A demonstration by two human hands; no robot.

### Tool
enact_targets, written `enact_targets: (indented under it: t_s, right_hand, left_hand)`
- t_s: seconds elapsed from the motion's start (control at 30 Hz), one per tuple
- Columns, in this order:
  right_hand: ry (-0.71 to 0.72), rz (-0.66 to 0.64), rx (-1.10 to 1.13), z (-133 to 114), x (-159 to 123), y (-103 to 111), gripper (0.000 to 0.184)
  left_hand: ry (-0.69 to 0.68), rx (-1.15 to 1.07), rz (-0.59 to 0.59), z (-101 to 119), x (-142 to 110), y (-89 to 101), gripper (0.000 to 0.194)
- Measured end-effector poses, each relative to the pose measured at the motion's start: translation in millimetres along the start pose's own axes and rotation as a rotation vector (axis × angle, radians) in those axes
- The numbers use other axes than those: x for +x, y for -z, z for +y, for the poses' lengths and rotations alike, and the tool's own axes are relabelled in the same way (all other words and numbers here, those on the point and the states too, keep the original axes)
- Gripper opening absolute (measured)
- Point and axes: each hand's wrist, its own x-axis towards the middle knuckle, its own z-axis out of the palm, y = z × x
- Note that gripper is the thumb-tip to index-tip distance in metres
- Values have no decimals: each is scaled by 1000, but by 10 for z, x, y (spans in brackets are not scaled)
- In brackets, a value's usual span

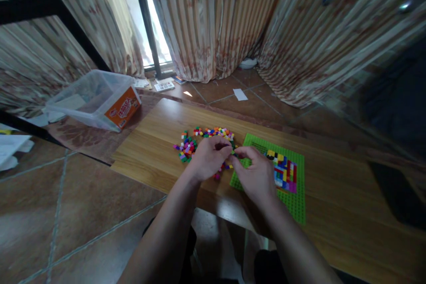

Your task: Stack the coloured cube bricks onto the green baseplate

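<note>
My left hand (212, 156) hovers over a pile of small coloured toy bricks (188, 147), its thumb and fingers pinched together. Opposite it, my right hand (258, 173) is also pinched, and the fingertips of both hands meet. A tiny yellow-green bit shows between them, too small to make out clearly. Beneath and beside my right hand lies a green studded baseplate (299, 208). On it sits a block of joined bricks (285, 171) in red, blue, yellow, white and purple, partly hidden by my right hand.
The bricks and baseplate rest on a long wooden bench (159, 142). A dark flat object (396, 193) lies at its right end. On the floor to the left stands a clear plastic bin (96, 97) with an orange label. Striped curtains (206, 22) hang behind, and a paper (240, 94) lies on the tiles.
</note>
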Motion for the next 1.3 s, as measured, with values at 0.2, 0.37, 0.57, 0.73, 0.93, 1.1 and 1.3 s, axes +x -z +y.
enact_targets:
  t_s: [0.2,0.37,0.57,0.73,0.93,1.1,1.3]
  right_hand:
    - [-202,-73,464,75,35,-17,22]
    - [-211,-89,540,49,46,26,16]
    - [-201,-107,610,24,32,72,16]
    - [-206,-1,545,119,87,310,28]
    - [-276,268,295,465,161,938,25]
    - [-241,204,111,714,73,1178,25]
    - [-125,66,99,822,16,1009,16]
  left_hand:
    - [95,-250,-40,77,-16,-17,6]
    - [172,-364,-30,115,-34,-21,7]
    - [217,-418,-27,155,-34,-10,11]
    - [2,155,100,55,2,20,11]
    - [-11,786,0,-13,-17,-15,24]
    - [28,948,-16,2,-24,-41,27]
    - [11,983,-35,-7,0,-50,22]
